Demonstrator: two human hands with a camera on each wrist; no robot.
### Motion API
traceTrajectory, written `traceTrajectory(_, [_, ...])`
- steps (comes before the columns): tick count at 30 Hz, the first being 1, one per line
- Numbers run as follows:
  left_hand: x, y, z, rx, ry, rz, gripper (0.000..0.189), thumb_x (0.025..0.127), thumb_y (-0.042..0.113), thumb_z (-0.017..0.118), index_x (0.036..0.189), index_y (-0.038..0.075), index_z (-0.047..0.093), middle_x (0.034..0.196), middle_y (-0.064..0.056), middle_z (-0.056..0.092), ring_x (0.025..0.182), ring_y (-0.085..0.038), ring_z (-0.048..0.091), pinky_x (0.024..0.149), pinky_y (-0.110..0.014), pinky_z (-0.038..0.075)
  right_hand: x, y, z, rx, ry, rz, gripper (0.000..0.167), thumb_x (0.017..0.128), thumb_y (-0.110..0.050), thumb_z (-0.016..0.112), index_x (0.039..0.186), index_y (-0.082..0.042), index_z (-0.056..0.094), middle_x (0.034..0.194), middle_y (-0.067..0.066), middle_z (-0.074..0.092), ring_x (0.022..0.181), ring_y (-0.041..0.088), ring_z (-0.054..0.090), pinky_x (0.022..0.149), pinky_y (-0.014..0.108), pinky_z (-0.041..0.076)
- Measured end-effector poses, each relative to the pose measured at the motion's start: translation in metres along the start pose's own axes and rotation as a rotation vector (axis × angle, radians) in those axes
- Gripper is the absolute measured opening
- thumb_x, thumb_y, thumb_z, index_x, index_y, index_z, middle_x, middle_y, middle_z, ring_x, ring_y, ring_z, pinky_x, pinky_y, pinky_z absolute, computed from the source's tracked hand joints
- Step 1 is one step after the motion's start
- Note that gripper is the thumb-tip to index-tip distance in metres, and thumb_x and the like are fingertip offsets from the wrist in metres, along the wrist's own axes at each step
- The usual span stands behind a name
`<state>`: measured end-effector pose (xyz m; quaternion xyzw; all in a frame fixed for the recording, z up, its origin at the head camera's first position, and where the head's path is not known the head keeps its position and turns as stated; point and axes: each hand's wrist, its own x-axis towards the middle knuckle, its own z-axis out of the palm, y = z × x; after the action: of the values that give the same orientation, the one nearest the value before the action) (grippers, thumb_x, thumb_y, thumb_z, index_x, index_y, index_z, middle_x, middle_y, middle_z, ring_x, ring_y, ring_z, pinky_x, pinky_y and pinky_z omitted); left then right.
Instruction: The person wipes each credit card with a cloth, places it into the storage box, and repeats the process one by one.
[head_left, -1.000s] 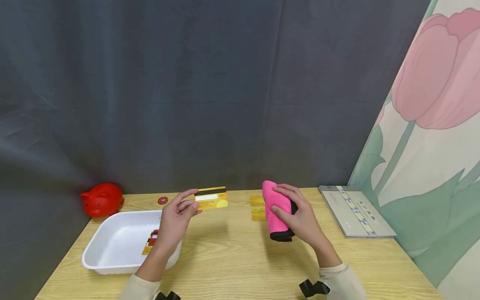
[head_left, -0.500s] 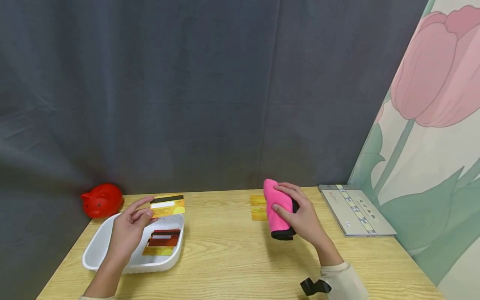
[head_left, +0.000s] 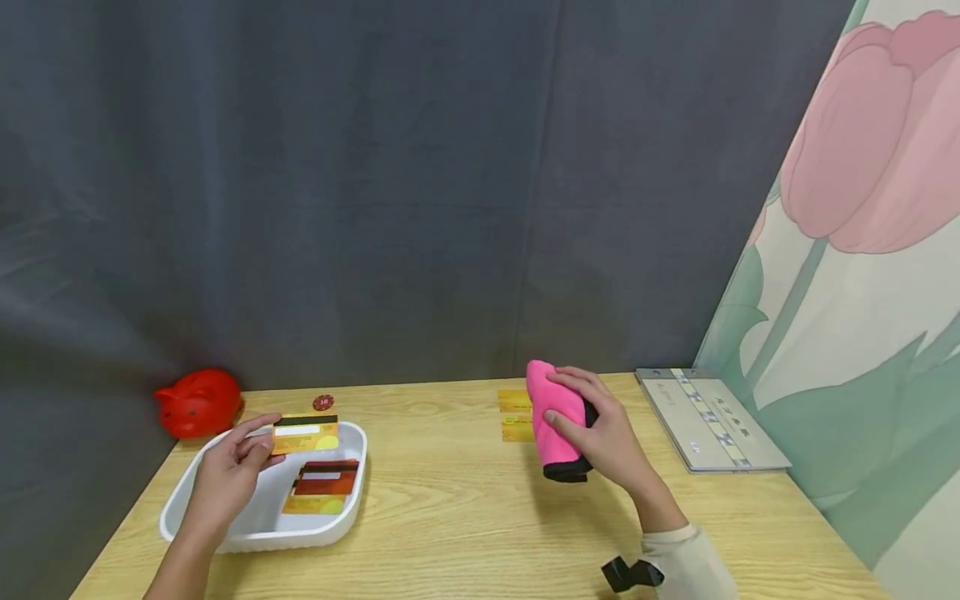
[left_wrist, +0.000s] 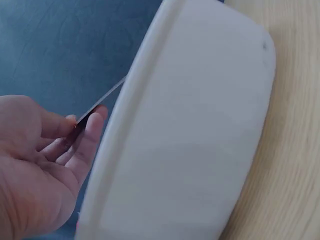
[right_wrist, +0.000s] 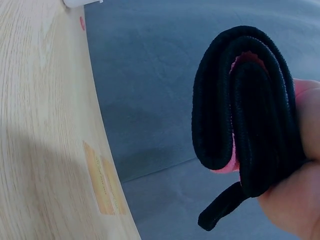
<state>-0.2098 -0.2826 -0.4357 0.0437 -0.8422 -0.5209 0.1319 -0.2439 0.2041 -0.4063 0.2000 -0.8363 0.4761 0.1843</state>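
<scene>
A yellow bank card (head_left: pixel 306 434) with a black stripe is pinched at its left edge by my left hand (head_left: pixel 228 479), over the white plastic tray (head_left: pixel 358 492). In the left wrist view the card (left_wrist: pixel 102 99) shows edge-on between thumb and fingers, beside the tray's outer wall (left_wrist: pixel 185 125). Inside the tray lie a red card (head_left: pixel 330 479) and a yellow card (head_left: pixel 313 504) overlapping. My right hand (head_left: pixel 600 425) grips a folded pink cloth (head_left: pixel 553 417) with black edging, held above the table. The right wrist view shows its folded layers (right_wrist: pixel 215 115) end-on and a small black loop.
Yellow cards (head_left: pixel 516 417) lie on the table just left of the cloth, partly covered by it in the head view. A red piggy bank (head_left: pixel 198 404) stands behind the tray, with a red poker chip (head_left: pixel 323 402) nearby. At the right lies a grey binder (head_left: pixel 712 421).
My left hand has carried the yellow card left and then lower, from over the table to over the tray. The right hand and cloth have stayed nearly still.
</scene>
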Motion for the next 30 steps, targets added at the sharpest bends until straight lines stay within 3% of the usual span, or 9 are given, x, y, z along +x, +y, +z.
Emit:
traceTrajectory(2, [0.001,-0.003,0.0,0.044,-0.02,0.005,0.039,0.107,0.007,0.053,0.146,0.001,0.054,0.123,-0.024,0.072,0.08,0.002,0.073,0.076,-0.009,0.056,0.0,0.0,0.0,0.005,-0.006,0.005,0.047,0.091,-0.016,0.08,0.136,-0.021,0.066,0.146,0.004,0.056,0.122,0.02,0.056,0.084,0.022,0.057])
traceTrajectory(5, [0.003,-0.005,0.002,0.067,-0.05,0.009,0.038,0.107,0.006,0.052,0.144,0.001,0.055,0.131,-0.03,0.066,0.081,0.0,0.074,0.076,-0.008,0.055,0.0,0.001,0.0,0.017,-0.025,0.006,0.047,0.092,-0.016,0.079,0.136,-0.021,0.066,0.147,0.005,0.055,0.118,0.021,0.059,0.081,0.024,0.059])
traceTrajectory(9, [0.005,-0.008,0.006,0.066,-0.108,0.016,0.038,0.105,0.002,0.053,0.143,-0.002,0.056,0.131,-0.031,0.066,0.083,0.0,0.073,0.077,-0.012,0.057,0.0,0.002,0.001,0.029,-0.043,0.007,0.047,0.092,-0.016,0.079,0.137,-0.02,0.066,0.147,0.006,0.055,0.116,0.024,0.06,0.079,0.025,0.06])
traceTrajectory(16, [0.009,-0.015,0.013,0.044,-0.175,-0.011,0.038,0.103,0.0,0.054,0.141,-0.005,0.057,0.133,-0.029,0.066,0.09,0.012,0.064,0.078,-0.019,0.061,0.0,0.002,0.004,0.02,-0.041,0.004,0.047,0.091,-0.015,0.08,0.136,-0.02,0.067,0.146,0.004,0.056,0.119,0.023,0.058,0.08,0.023,0.059])
traceTrajectory(30, [0.013,-0.014,0.017,0.025,-0.185,-0.077,0.042,0.102,0.008,0.063,0.143,-0.001,0.057,0.134,-0.025,0.067,0.09,0.011,0.066,0.081,-0.02,0.061,-0.001,0.002,0.006,0.01,-0.06,-0.003,0.049,0.09,-0.016,0.081,0.136,-0.021,0.066,0.146,0.005,0.056,0.125,0.025,0.056,0.082,0.023,0.058])
